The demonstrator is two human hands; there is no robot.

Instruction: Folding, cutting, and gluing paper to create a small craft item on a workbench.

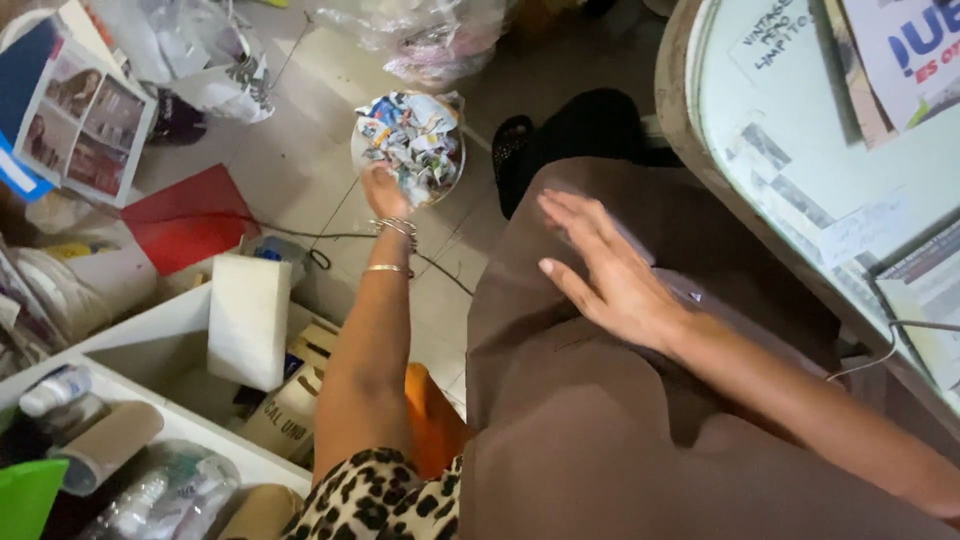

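My left hand point(383, 190) reaches down to the floor and grips the near edge of a round container point(447, 185) packed with crumpled paper scraps point(415, 135). Bracelets ring that wrist. My right hand point(610, 270) lies flat and open, fingers spread, on the brown fabric point(560, 400) over my lap. It holds nothing.
A glass-topped desk point(800, 150) with papers under the glass stands at the right. To the left are a white shelf unit point(150, 350) with bottles and rolls, a white block point(245, 320), a red folder point(185, 215), a magazine point(80, 120) and plastic bags point(200, 50). A black cable point(330, 237) runs over the tiled floor.
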